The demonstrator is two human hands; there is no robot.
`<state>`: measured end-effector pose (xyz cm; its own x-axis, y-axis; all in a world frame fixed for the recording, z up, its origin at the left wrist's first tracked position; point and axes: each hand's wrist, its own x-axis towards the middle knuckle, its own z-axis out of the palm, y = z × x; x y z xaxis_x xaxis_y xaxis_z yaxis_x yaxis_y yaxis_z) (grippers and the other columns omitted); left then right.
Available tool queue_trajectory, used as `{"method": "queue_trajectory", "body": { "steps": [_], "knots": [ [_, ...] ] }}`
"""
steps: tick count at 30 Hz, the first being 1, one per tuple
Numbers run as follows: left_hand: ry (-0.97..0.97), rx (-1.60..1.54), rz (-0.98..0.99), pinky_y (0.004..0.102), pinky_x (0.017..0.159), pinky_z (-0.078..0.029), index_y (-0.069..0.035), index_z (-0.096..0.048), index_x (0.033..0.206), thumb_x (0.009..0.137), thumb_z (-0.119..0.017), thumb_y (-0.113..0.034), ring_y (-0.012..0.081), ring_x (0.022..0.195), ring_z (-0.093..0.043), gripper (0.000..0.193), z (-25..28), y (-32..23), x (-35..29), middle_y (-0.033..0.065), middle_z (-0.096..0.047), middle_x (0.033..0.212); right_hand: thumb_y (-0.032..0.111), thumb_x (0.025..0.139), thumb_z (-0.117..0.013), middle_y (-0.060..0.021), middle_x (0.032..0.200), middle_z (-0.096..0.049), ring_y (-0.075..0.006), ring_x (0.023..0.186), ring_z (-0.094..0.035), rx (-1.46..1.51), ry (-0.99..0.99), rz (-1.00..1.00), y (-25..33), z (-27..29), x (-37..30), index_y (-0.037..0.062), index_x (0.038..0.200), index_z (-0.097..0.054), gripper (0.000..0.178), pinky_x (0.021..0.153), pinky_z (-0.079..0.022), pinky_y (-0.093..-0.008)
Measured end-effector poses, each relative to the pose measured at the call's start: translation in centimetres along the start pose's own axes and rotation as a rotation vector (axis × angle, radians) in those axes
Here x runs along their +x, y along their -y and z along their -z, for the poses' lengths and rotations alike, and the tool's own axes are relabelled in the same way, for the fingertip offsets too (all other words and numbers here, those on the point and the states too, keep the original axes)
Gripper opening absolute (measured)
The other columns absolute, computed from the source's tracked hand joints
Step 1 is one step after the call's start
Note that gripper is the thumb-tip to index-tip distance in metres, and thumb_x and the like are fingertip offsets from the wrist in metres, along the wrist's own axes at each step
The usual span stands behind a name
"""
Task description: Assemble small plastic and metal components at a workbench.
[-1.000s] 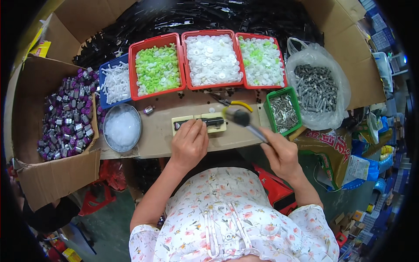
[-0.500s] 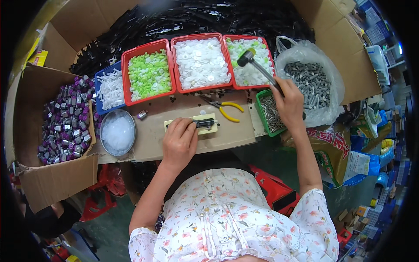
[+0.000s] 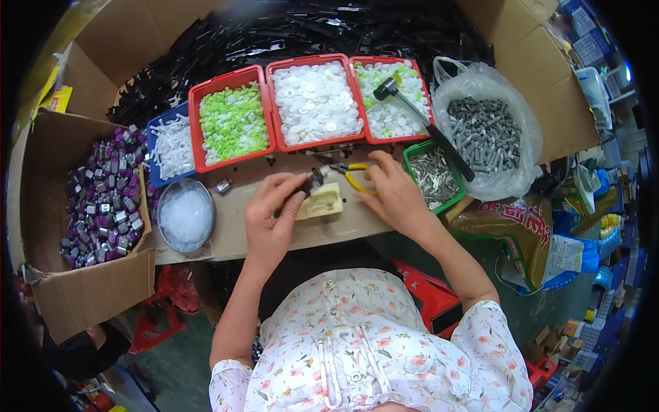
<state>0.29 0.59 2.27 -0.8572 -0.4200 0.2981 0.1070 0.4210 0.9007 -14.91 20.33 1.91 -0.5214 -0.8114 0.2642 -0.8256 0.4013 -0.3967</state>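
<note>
My left hand (image 3: 269, 213) is closed, pinching a small black plastic part (image 3: 316, 180) just above a cream-coloured block with a hollow (image 3: 321, 204). Most of that part is hidden by my fingers. To the right, my right hand (image 3: 401, 199) has its fingers around the handles of yellow-handled pliers (image 3: 356, 180), which lie on the cardboard with their jaws pointing to the far left. A hammer (image 3: 422, 117) with a black grip rests across the right red bin and the green basket, out of both hands.
Red bins (image 3: 274, 147) of green and white plastic pieces stand behind, beside a blue tray (image 3: 156, 180) of white pieces. A metal bowl (image 3: 211, 216) and a box of small motors (image 3: 89, 295) are at left. A green basket (image 3: 449, 204) and a plastic bag (image 3: 525, 168) of metal parts sit right.
My right hand has let go of the hammer and moved left to the pliers. My left hand has lifted the black part out of the cream block.
</note>
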Motion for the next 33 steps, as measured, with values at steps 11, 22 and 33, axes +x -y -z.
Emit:
{"method": "queue_trajectory", "body": {
  "steps": [11,22,33],
  "knots": [
    [-0.101,-0.912,0.597,0.0254,0.078,-0.052,0.0,-0.059,0.131,0.1,-0.061,-0.016,0.0104,0.085,-0.064,0.035,0.3,0.3,-1.6,0.0067,-0.069,0.106,0.003,0.069,-0.064,-0.0113,0.105,-0.059,-0.0318,0.095,-0.057,-0.31,0.11,-0.05,-0.2,-1.8,0.8,0.0009,0.084,-0.063,0.015,0.08,-0.043,-0.044],
    [-0.039,-0.489,0.355,0.0255,0.075,-0.054,0.004,-0.063,0.124,0.094,-0.067,-0.003,0.0119,0.086,-0.066,0.031,-1.0,0.0,-2.8,0.0063,-0.069,0.095,-0.008,0.069,-0.053,-0.016,0.112,-0.06,-0.0358,0.097,-0.057,0.187,-0.053,0.081,3.7,1.3,-0.5,0.0002,0.09,-0.061,0.025,0.087,-0.041,-0.0436],
    [-0.005,-0.292,0.26,0.0225,0.068,-0.05,0.004,-0.063,0.119,0.093,-0.071,-0.007,0.0078,0.077,-0.061,0.03,-1.3,-1.0,-3.1,0.0026,-0.067,0.09,-0.007,0.07,-0.06,-0.0176,0.11,-0.056,-0.0385,0.098,-0.056,0.178,0.061,0.155,4.1,0.9,-1.8,-0.0014,0.094,-0.054,0.025,0.089,-0.042,-0.0494]
  ]
}}
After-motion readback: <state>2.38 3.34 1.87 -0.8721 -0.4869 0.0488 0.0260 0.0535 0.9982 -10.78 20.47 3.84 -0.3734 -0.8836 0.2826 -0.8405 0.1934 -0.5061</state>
